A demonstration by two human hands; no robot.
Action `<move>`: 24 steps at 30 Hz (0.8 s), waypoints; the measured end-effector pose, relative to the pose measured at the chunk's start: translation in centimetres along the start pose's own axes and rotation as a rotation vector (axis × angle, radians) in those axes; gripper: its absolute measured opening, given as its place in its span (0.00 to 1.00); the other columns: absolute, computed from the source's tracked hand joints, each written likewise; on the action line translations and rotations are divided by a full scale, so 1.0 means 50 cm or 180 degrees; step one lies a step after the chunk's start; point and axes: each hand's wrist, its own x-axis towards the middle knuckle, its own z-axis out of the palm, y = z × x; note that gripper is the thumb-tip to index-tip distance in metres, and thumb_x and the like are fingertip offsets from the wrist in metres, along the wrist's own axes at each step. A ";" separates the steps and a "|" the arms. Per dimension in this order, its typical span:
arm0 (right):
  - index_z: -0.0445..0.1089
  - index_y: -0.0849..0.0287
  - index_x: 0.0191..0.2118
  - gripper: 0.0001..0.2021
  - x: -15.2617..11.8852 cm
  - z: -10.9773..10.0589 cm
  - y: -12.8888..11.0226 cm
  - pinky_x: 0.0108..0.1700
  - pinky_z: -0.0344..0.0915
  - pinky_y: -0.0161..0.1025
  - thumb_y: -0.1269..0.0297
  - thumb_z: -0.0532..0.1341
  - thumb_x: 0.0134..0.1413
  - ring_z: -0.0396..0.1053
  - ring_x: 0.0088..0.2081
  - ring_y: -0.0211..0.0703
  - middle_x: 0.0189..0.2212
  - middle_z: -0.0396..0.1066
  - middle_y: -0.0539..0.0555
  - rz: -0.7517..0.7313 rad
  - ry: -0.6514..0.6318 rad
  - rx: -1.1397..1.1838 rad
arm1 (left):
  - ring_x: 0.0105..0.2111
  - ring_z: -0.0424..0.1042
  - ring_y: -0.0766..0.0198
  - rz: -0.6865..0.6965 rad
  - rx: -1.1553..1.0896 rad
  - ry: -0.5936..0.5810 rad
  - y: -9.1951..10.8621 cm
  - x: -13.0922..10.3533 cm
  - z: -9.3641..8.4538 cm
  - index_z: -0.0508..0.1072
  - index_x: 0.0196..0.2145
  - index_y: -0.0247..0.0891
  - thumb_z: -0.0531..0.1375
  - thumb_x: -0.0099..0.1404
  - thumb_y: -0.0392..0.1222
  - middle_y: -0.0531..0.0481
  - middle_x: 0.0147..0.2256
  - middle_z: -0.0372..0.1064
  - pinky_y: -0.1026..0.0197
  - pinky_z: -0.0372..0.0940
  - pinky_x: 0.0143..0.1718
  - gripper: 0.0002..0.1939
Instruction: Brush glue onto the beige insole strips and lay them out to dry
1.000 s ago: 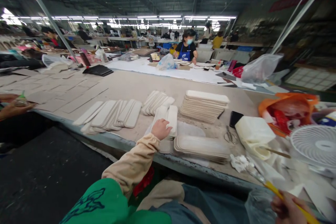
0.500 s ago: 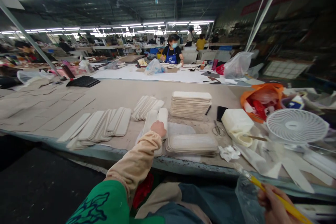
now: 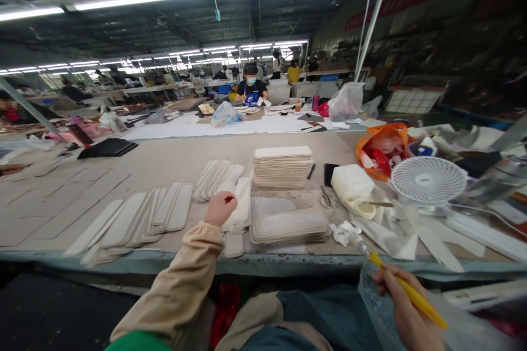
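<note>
My left hand [image 3: 221, 208] is closed, fingers curled, at the left edge of some pale rounded strips [image 3: 244, 203]; what its fingertips hold, if anything, is hidden. In my right hand [image 3: 405, 299] is a brush with a yellow handle [image 3: 420, 300], its bristle end pointing toward a crumpled white tissue [image 3: 343, 232]. A low stack of rounded pieces [image 3: 290, 225] lies near the table edge, and a taller stack [image 3: 282, 167] stands behind it. Fanned strips [image 3: 127, 222] spread out on the left, with a smaller fan [image 3: 217, 178] behind my left hand.
Scissors [image 3: 328, 198], a white container [image 3: 352, 184], a white fan [image 3: 428, 180] and an orange bag [image 3: 382, 148] are on the right. Black sheets [image 3: 107, 147] lie at the back left. Across the table sits a person in a blue apron [image 3: 251, 97].
The view has shifted. My left hand has moved off the top of the pale strips to their left side. My right hand has brought the brush up, closer to the tissue.
</note>
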 end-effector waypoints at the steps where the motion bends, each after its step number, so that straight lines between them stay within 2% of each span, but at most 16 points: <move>1: 0.73 0.56 0.40 0.17 0.000 0.011 -0.006 0.32 0.72 0.41 0.49 0.64 0.49 0.72 0.28 0.45 0.32 0.75 0.56 -0.0034 -0.0149 0.0040 | 0.35 0.72 0.62 0.0020 -0.0476 0.0071 0.003 -0.018 -0.015 0.73 0.34 0.37 0.52 0.59 0.42 0.49 0.33 0.73 0.62 0.65 0.39 0.12; 3: 0.72 0.55 0.43 0.17 0.004 0.041 -0.020 0.37 0.74 0.43 0.50 0.63 0.52 0.74 0.36 0.48 0.39 0.75 0.58 -0.0152 -0.0430 0.0211 | 0.30 0.69 0.64 -0.0059 -0.2182 0.0094 0.013 -0.062 -0.033 0.71 0.30 0.37 0.57 0.55 0.45 0.51 0.28 0.71 0.63 0.64 0.33 0.10; 5: 0.71 0.55 0.43 0.15 0.012 0.080 -0.037 0.44 0.73 0.47 0.52 0.61 0.55 0.73 0.44 0.51 0.45 0.73 0.59 -0.0264 -0.0584 0.0492 | 0.26 0.67 0.65 -0.0311 -0.3633 -0.0245 0.028 -0.113 -0.030 0.70 0.29 0.38 0.61 0.49 0.45 0.53 0.25 0.69 0.63 0.63 0.29 0.10; 7: 0.67 0.54 0.44 0.14 0.021 0.124 -0.051 0.51 0.69 0.51 0.53 0.61 0.56 0.70 0.50 0.51 0.49 0.71 0.59 -0.0249 -0.0686 0.0870 | 0.22 0.65 0.67 -0.0581 -0.4336 -0.0715 0.046 -0.164 -0.009 0.70 0.28 0.38 0.64 0.46 0.44 0.53 0.23 0.69 0.64 0.60 0.25 0.11; 9: 0.63 0.53 0.44 0.14 0.027 0.164 -0.058 0.53 0.68 0.51 0.54 0.62 0.56 0.69 0.51 0.49 0.52 0.68 0.58 -0.0092 -0.0809 0.1192 | 0.20 0.63 0.68 -0.0762 -0.4626 -0.1146 0.061 -0.210 0.023 0.71 0.27 0.37 0.66 0.44 0.43 0.53 0.22 0.68 0.65 0.57 0.23 0.12; 11: 0.60 0.52 0.43 0.15 0.027 0.194 -0.059 0.49 0.70 0.48 0.54 0.63 0.55 0.71 0.47 0.46 0.52 0.67 0.56 0.0089 -0.0882 0.1430 | 0.19 0.63 0.69 -0.0911 -0.4787 -0.1511 0.071 -0.246 0.059 0.72 0.26 0.36 0.67 0.42 0.42 0.53 0.21 0.68 0.66 0.55 0.22 0.12; 13: 0.59 0.52 0.44 0.17 0.020 0.211 -0.057 0.41 0.72 0.43 0.54 0.64 0.53 0.70 0.40 0.42 0.45 0.67 0.53 0.0255 -0.0952 0.1529 | 0.19 0.63 0.69 -0.1076 -0.4932 -0.1817 0.077 -0.273 0.093 0.72 0.26 0.35 0.68 0.42 0.41 0.52 0.22 0.68 0.66 0.54 0.21 0.12; 16: 0.60 0.54 0.40 0.17 0.008 0.212 -0.057 0.32 0.68 0.35 0.55 0.67 0.50 0.65 0.31 0.37 0.32 0.64 0.47 0.0347 -0.0876 0.1283 | 0.18 0.62 0.70 -0.1335 -0.5094 -0.2195 0.082 -0.297 0.131 0.72 0.25 0.34 0.68 0.42 0.40 0.53 0.20 0.66 0.67 0.55 0.20 0.12; 18: 0.60 0.55 0.35 0.17 0.007 0.207 -0.055 0.29 0.64 0.32 0.56 0.69 0.47 0.61 0.28 0.35 0.28 0.61 0.45 0.0247 -0.0588 0.0989 | 0.20 0.66 0.68 -0.1530 -0.5187 -0.2222 0.083 -0.305 0.145 0.72 0.26 0.35 0.69 0.44 0.43 0.52 0.21 0.67 0.66 0.60 0.22 0.13; 20: 0.58 0.55 0.33 0.19 0.013 0.202 -0.048 0.28 0.61 0.32 0.57 0.70 0.44 0.59 0.26 0.34 0.26 0.60 0.44 0.0136 -0.0275 0.0855 | 0.27 0.72 0.63 -0.1597 -0.5252 -0.2121 0.084 -0.309 0.150 0.74 0.32 0.35 0.68 0.50 0.49 0.50 0.27 0.70 0.63 0.66 0.27 0.17; 22: 0.58 0.55 0.34 0.20 0.020 0.202 -0.037 0.28 0.60 0.32 0.56 0.70 0.44 0.59 0.26 0.34 0.26 0.61 0.43 0.0108 -0.0108 0.0835 | 0.35 0.74 0.58 -0.1442 -0.5183 -0.2038 0.084 -0.309 0.150 0.75 0.40 0.36 0.67 0.53 0.54 0.46 0.34 0.72 0.61 0.70 0.31 0.22; 24: 0.58 0.54 0.34 0.20 0.028 0.206 -0.025 0.29 0.60 0.33 0.56 0.70 0.43 0.60 0.26 0.34 0.27 0.62 0.44 0.0122 -0.0088 0.0767 | 0.36 0.74 0.58 -0.1207 -0.4953 -0.1951 0.082 -0.302 0.148 0.74 0.44 0.36 0.68 0.53 0.54 0.45 0.37 0.73 0.62 0.70 0.31 0.25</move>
